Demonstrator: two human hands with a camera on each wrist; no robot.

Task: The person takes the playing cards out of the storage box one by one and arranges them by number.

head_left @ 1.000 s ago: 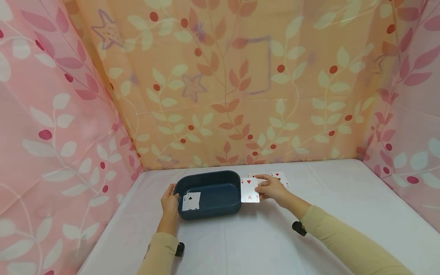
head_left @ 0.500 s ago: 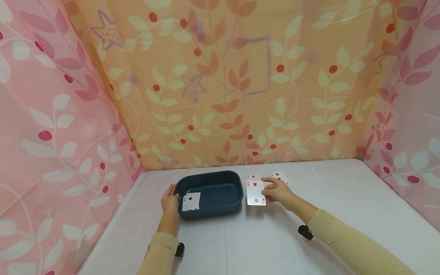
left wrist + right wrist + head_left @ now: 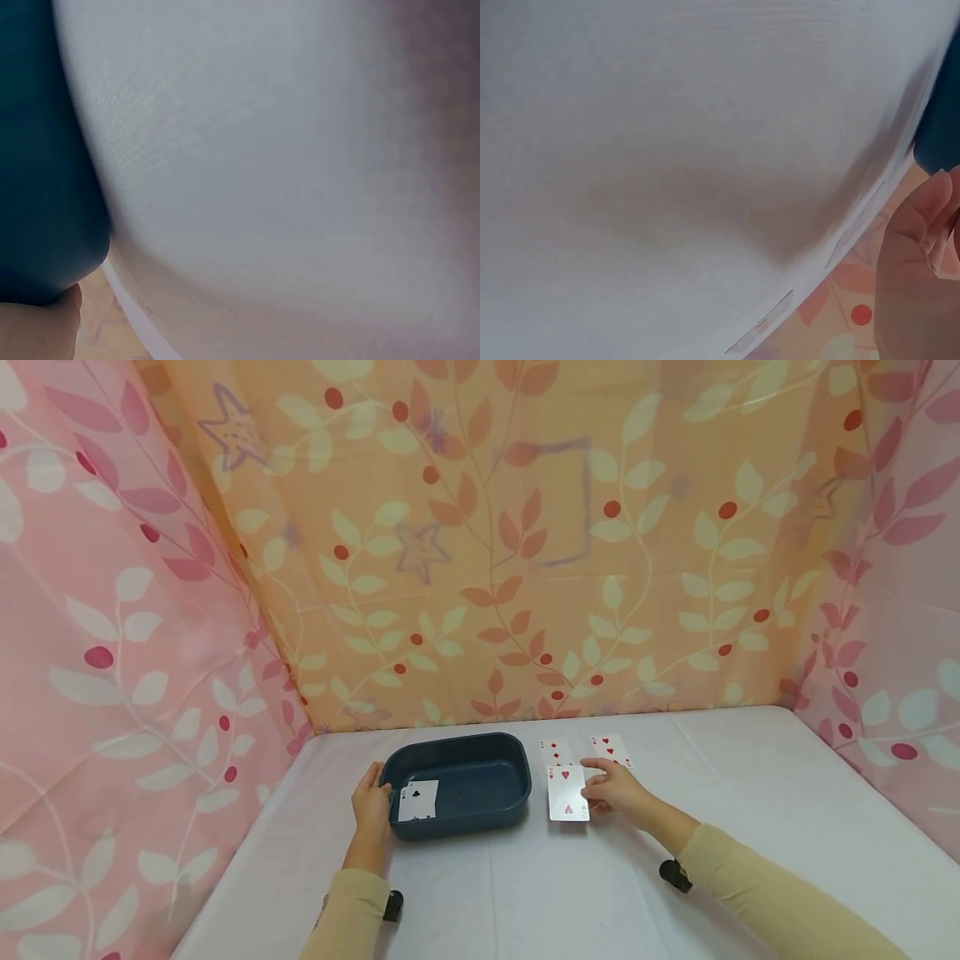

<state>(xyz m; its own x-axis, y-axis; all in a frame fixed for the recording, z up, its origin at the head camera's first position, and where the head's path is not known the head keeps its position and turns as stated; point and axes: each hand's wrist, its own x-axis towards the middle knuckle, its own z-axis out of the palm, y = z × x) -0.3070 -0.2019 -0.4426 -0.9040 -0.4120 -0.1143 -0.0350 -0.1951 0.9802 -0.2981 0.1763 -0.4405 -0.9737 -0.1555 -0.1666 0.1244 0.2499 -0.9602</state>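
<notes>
While my left hand [image 3: 371,802] grips the left end of the dark blue rectangular basin [image 3: 480,785], thumb at the rim and fingers along the outer wall, a light, even hold should serve best; a harder pull could tip it or slide it on the white-covered table [image 3: 480,902]. Inside, toward the left end, lies a clubs card [image 3: 417,800], face up, so I would jog the basin as little as possible. Just right of the basin, near the far edge of the table, a diamonds card [image 3: 555,750] lies face up, its near part hidden by the two of hearts [image 3: 568,793]. That held card is face up between the thumb and fingers of my right hand [image 3: 618,789], pinched at its right edge; the shadow under it suggests it is clear of the tabletop. A gentle pinch ought to guard its face from bending, and a level path would spare the diamonds card a nudge. Beyond my right hand lies another hearts card [image 3: 611,752], whose value I cannot tell for certain; my fingers are near enough that I should mind my knuckles.
</notes>
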